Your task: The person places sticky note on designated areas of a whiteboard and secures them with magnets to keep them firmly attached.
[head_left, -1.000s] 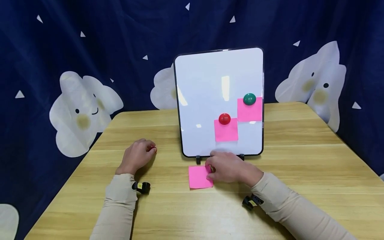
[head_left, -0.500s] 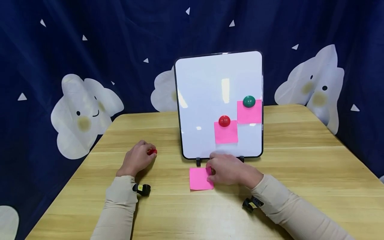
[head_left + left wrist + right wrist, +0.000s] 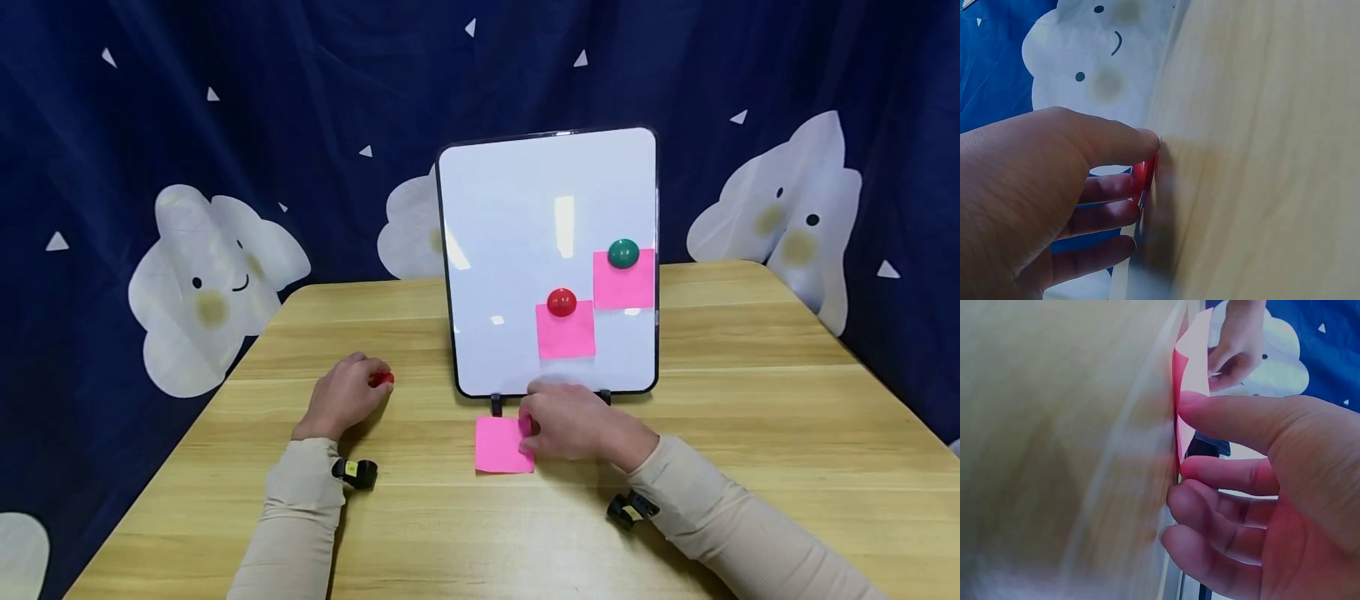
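In the head view my left hand (image 3: 343, 398) rests low over the table, left of the whiteboard (image 3: 502, 225). Its thumb and fingertips grip a red round magnet (image 3: 1142, 175), partly hidden by the fingers. My right hand (image 3: 573, 421) is in front of the board's foot, with thumb and forefinger at the right edge of a pink sticky note (image 3: 498, 445). The right wrist view shows the thumb pressing the note's bent edge (image 3: 1196, 369), while the other fingers are loosely curled. On the board, a red magnet (image 3: 562, 302) and a green magnet (image 3: 623, 253) each hold a pink note.
The whiteboard stands tilted back on small black feet (image 3: 497, 406) on a wooden table (image 3: 750, 467). A dark blue curtain (image 3: 315, 100) with white clouds hangs behind the table. Each wrist wears a small black camera (image 3: 356, 473).
More of the red magnet shows between my left fingers than a second ago. The head view has shifted slightly; my right hand stays at the loose note's edge.
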Demonstrator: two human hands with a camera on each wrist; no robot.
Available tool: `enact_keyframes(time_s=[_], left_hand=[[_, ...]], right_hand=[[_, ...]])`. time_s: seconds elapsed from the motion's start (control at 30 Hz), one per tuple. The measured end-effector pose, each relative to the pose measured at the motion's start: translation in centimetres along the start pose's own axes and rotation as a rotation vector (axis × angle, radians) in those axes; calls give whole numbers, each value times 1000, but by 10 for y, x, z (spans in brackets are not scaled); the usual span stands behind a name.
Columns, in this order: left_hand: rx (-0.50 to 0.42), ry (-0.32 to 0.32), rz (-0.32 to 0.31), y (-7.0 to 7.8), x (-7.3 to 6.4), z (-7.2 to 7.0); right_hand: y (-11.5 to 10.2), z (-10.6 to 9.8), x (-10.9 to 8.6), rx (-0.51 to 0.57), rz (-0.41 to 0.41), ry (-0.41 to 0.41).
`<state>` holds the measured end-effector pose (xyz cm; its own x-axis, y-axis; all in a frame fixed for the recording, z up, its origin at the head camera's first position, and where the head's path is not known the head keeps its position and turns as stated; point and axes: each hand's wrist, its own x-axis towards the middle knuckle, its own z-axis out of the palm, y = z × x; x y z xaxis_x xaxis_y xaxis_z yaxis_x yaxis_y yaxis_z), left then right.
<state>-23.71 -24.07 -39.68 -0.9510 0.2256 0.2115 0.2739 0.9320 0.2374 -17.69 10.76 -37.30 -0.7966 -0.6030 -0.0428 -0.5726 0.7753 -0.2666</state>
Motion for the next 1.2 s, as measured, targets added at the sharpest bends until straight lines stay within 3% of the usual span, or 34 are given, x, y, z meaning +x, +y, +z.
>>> enact_keyframes(time_s=[0.73,1.2], left_hand=[[-7,3,1,1,-2,-1],[-4,8,7,2,-1,-1]], right_hand=[[3,2,1,54,-47,3],[4,0,2,68,18,-21]])
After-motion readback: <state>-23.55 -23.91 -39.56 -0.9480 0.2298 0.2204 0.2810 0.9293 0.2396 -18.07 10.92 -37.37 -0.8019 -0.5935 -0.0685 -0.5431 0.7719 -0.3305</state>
